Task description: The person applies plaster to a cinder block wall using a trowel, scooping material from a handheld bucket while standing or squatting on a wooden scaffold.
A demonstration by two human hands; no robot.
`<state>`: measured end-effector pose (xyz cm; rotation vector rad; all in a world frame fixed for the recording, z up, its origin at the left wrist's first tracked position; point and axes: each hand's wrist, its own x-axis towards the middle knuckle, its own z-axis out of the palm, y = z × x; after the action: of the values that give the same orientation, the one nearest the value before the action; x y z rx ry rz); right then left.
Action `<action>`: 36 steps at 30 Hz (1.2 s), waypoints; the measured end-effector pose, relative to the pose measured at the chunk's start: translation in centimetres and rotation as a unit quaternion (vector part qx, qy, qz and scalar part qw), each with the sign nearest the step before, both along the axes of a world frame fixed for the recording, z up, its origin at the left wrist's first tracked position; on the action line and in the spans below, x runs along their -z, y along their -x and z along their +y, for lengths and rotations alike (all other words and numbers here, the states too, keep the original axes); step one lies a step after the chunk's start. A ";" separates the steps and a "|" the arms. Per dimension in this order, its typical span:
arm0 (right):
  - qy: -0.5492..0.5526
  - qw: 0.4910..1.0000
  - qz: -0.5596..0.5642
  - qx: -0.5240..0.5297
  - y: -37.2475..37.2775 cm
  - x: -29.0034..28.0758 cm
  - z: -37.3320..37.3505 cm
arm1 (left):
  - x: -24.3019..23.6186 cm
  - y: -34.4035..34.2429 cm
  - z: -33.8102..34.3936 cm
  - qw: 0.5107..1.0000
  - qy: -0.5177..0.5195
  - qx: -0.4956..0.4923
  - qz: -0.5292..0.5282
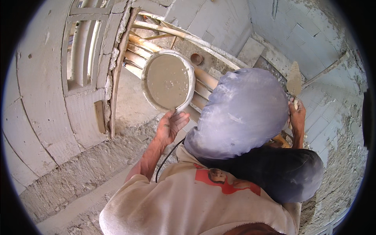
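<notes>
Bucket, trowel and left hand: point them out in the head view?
Bucket (191, 85): head view, on the right side of its rim.
Trowel (293, 80): head view, on the middle of its blade.
Left hand (169, 128): head view, on the palm.

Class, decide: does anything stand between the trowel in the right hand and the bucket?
Yes: seen from above, the person's bent, grey-clad knee lies between the trowel in the right hand and the bucket.
</notes>
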<state>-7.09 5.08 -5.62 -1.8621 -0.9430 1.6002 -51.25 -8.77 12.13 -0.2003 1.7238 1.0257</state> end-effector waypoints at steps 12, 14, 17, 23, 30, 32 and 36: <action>-0.019 1.000 0.020 0.002 0.0 -0.2 -1.3 | 2.8 -2.0 11.7 0.604 -0.039 0.460 0.649; -0.021 0.999 0.022 0.021 -0.1 -1.0 -1.9 | 2.7 -0.8 12.2 0.600 -0.024 0.453 0.658; -0.031 0.998 0.024 0.057 -1.3 -0.8 -2.7 | 0.1 -0.5 13.5 0.697 -0.035 0.402 0.593; -0.023 0.995 0.015 0.100 -2.1 -1.2 -4.2 | -6.8 1.7 10.9 0.944 -0.135 0.199 0.225; -0.105 0.982 -0.062 0.143 -4.6 0.3 -8.8 | -8.6 -1.6 16.7 0.921 -0.199 0.265 0.205; -0.003 0.985 -0.007 0.170 -5.4 -4.7 -10.3 | -9.3 -3.4 18.1 0.905 -0.222 0.318 0.174; -0.070 0.964 -0.058 0.250 -6.2 -3.7 -16.3 | -8.9 -10.5 20.8 0.861 -0.236 0.417 0.169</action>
<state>-0.91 -11.18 -1.91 -1.9144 -0.5478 1.1044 -40.77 12.05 21.06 1.0187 1.5391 0.7932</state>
